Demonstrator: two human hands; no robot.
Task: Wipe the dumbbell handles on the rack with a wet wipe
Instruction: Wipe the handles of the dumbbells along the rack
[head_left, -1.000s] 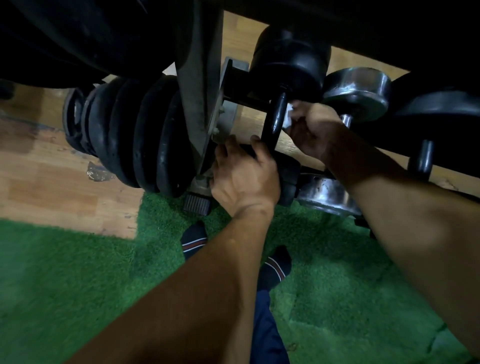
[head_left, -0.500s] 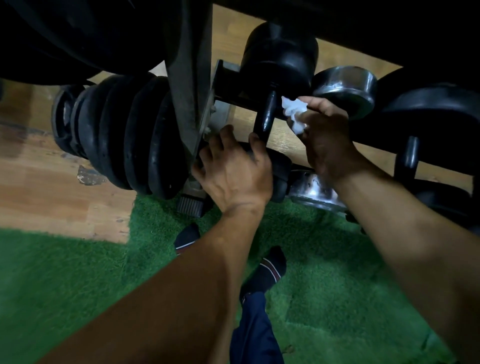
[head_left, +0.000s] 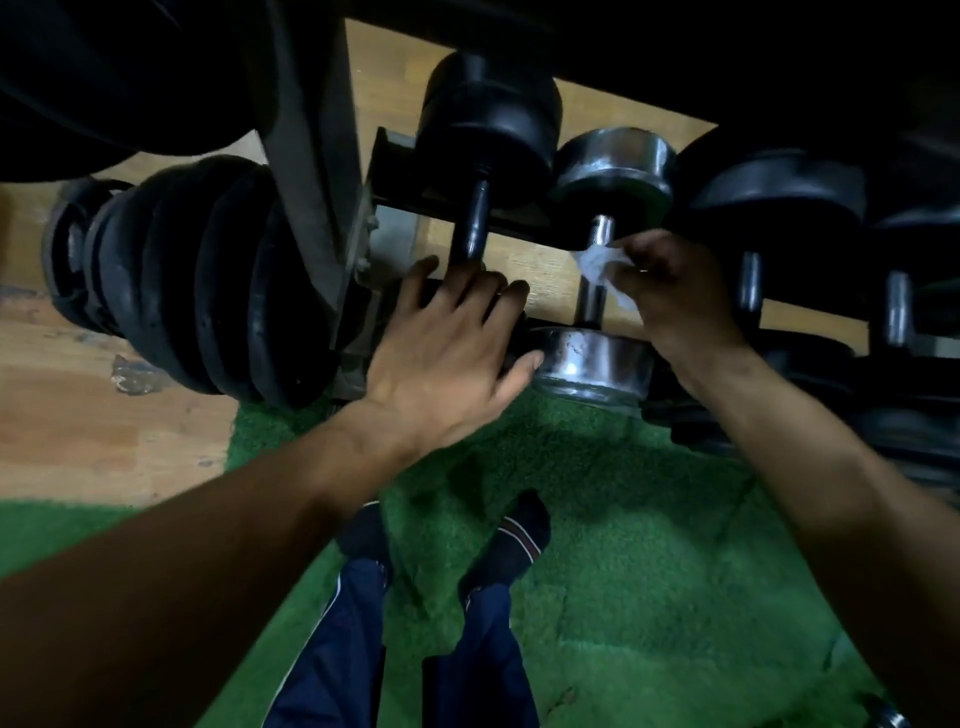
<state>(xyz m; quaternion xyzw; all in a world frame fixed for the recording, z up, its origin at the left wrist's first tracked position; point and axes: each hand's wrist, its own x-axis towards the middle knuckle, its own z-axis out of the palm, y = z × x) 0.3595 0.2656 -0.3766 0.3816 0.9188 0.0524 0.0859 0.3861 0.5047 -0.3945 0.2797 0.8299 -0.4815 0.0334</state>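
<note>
Wipe meets the chrome handle

While the left hand (head_left: 447, 358) rests with spread fingers on the near head of the black dumbbell (head_left: 485, 130), the right hand (head_left: 670, 291) pinches a white wet wipe (head_left: 597, 265) against the handle of the chrome dumbbell (head_left: 613, 166); both dumbbells sit side by side in the rack (head_left: 524, 213), above green turf (head_left: 623, 519)

The scene is dim, and the upper part above the fingers (head_left: 467, 291) sinks into near-black shadow. Small glare spots shine on the chrome dumbbell head (head_left: 589, 364) just beside them. The white wet wipe (head_left: 597, 262) looks soft with motion blur. Wide-angle distortion bends the frame edges.
</note>
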